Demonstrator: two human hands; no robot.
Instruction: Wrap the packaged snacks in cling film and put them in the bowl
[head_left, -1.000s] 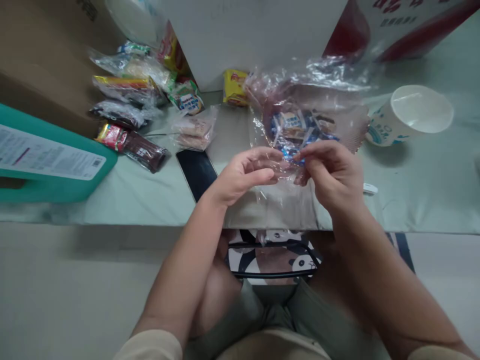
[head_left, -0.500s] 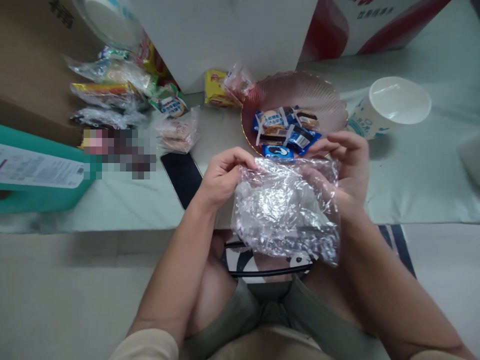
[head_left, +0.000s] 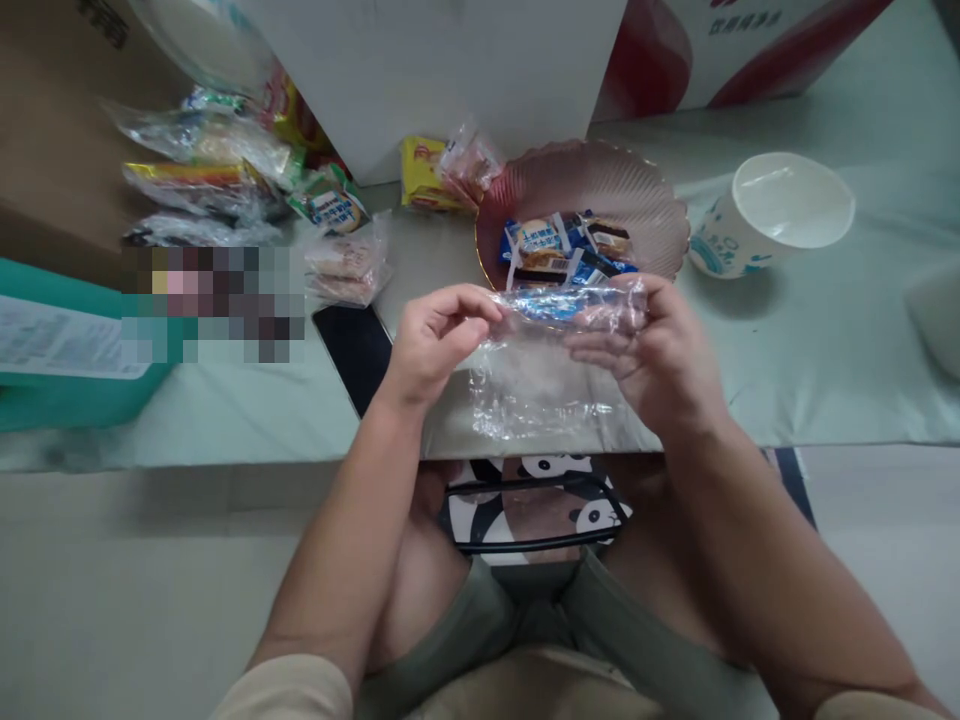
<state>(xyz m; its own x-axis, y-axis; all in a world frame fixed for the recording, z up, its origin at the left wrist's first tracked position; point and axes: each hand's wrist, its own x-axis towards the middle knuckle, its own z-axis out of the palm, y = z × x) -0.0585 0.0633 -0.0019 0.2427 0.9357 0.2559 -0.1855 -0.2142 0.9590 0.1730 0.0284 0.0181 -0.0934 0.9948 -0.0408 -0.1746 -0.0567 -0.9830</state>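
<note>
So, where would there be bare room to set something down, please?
Bare cloth shows between the paper cup, the pale object at far right and the table edge. A smaller patch lies between teal box and phone. Crowded: the back left, with packaged snacks, and around the pink plate, where left hand and right hand hold clear plastic.
</note>
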